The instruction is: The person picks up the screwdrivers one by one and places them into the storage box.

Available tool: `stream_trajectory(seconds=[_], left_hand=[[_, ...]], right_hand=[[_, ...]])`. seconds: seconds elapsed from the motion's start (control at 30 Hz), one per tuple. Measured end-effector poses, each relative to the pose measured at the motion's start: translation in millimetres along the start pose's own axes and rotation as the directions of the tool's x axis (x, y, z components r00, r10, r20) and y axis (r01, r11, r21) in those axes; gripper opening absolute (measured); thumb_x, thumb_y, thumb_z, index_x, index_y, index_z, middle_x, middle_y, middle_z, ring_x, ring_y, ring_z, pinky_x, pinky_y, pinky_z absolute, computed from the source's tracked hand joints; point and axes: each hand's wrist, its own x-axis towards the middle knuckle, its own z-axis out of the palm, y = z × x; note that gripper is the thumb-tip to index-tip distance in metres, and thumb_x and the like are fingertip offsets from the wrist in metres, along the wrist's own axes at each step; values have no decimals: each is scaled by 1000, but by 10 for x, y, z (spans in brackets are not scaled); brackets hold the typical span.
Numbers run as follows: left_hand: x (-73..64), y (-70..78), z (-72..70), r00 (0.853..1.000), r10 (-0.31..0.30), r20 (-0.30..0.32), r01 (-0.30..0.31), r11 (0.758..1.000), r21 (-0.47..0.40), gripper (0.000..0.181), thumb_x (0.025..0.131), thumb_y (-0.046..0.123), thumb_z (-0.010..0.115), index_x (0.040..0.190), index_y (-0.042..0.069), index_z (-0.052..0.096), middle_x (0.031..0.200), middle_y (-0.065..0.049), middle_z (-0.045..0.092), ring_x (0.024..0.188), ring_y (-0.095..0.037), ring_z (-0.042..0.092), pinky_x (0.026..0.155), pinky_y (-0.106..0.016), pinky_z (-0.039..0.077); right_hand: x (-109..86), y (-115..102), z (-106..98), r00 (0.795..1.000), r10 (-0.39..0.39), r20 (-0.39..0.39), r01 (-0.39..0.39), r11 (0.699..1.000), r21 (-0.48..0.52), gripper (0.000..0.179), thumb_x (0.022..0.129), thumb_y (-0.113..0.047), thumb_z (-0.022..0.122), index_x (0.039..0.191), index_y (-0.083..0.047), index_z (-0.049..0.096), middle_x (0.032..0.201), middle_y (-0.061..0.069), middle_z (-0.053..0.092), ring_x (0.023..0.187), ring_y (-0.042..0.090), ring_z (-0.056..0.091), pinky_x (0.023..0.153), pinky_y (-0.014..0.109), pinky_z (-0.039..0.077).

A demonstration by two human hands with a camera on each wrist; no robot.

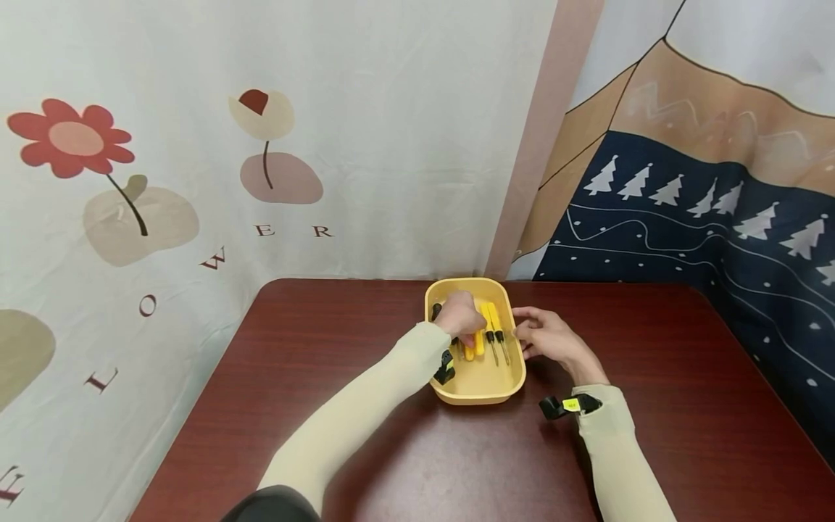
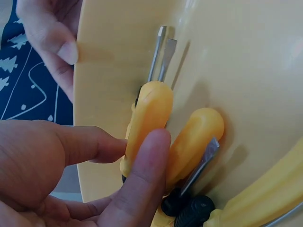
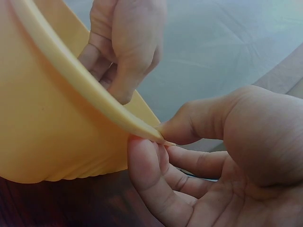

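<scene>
Hands (image 1: 463,317) on four screwdrivers (image 1: 491,328), one tray (image 1: 476,388)

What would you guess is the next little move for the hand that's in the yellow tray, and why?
Probably lift the yellow-handled screwdriver straight up out of the yellow tray. The left hand already has a pinching grip on its handle between thumb and fingertip, while the right hand holds the tray's rim, seemingly steadying it. Other screwdrivers lie close beside it, so a gentle lift seems wise.
</scene>
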Motion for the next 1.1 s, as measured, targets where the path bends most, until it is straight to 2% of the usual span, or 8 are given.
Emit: stream_trajectory(seconds=[0.23,0.43,0.57,0.8,0.83,1.03,1.1], left_hand=[[-12,57,69,1000,-9,-28,10,999,51,15,91,9,71,96,-1,61,80,-15,62,51,-23,70,58,-35,64],[-3,91,145,998,26,-51,-21,995,101,12,92,9,72,91,2,62,79,-13,61,47,-21,65,54,-35,63],[2,114,181,997,37,-65,-27,989,145,11,92,9,72,89,3,63,78,-13,62,50,-21,69,48,-30,60],[-12,169,207,997,28,-79,-11,979,203,13,92,12,72,90,3,63,76,-12,63,56,-23,73,41,-25,56],[31,156,225,997,17,-76,0,977,215,13,92,13,72,90,4,63,78,-12,64,57,-22,73,41,-25,56],[70,165,260,997,5,-71,13,968,252,14,92,13,73,89,4,63,78,-13,64,58,-23,74,40,-26,56],[21,183,252,997,17,-80,4,965,260,14,92,13,73,88,3,64,74,-13,62,57,-23,74,40,-25,55]], right_hand=[[9,-2,3,1000,11,-10,-11,1000,-10,57,96,-5,57,151,1,41,101,15,66,72,18,63,66,29,62],[-4,-12,10,1000,-7,4,7,1000,-2,57,97,-4,56,151,3,40,102,16,66,72,16,63,65,28,62],[-14,-24,12,1000,-16,6,16,1000,3,57,97,-4,56,151,3,40,104,18,66,72,16,63,64,28,62],[-10,-23,7,1000,-15,4,15,1000,-4,57,98,-4,56,152,3,40,105,19,66,73,16,64,65,28,62],[-6,-19,6,1000,-15,3,15,1000,-5,57,98,-4,56,151,4,40,105,19,66,72,16,64,65,28,62],[8,-2,1,1000,-15,0,15,1000,-2,56,98,-3,57,151,4,40,103,18,67,71,15,63,64,28,62],[4,-5,1,1000,-13,0,13,1000,-2,56,98,-3,57,151,4,40,103,18,67,71,15,64,64,28,62]])
